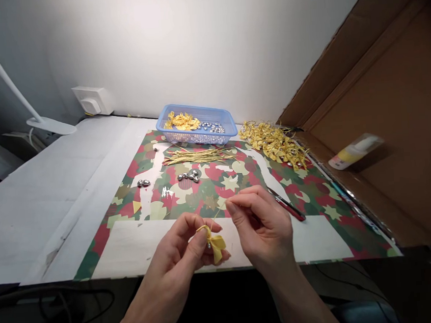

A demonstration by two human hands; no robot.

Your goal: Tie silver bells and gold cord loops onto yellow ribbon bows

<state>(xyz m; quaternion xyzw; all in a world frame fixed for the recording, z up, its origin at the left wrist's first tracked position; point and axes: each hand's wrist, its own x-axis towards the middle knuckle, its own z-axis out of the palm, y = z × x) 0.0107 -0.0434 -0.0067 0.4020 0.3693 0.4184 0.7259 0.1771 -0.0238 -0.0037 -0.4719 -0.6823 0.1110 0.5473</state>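
Between the thumb and fingers of my left hand point(186, 249) is a yellow ribbon bow point(217, 245), with a small silver bell partly showing at its middle. A thin yellow cord point(216, 213) runs up from the bow to my right hand point(262, 222), whose thumb and forefinger pinch its end. Both hands are above the white strip at the front of the table. Beyond them lie a group of silver bells point(189, 176), a smaller group of bells point(143, 183) to the left, and a bundle of yellow cords point(198, 156).
A blue basket point(231, 126) at the back holds yellow bows and silver bells. Right of it lies a heap of yellow bows with cords point(273, 142). A red-and-black tool point(290, 206) is beside my right hand. A bottle point(355, 151) stands by the cardboard wall point(377, 96); a lamp point(50, 125) is left.
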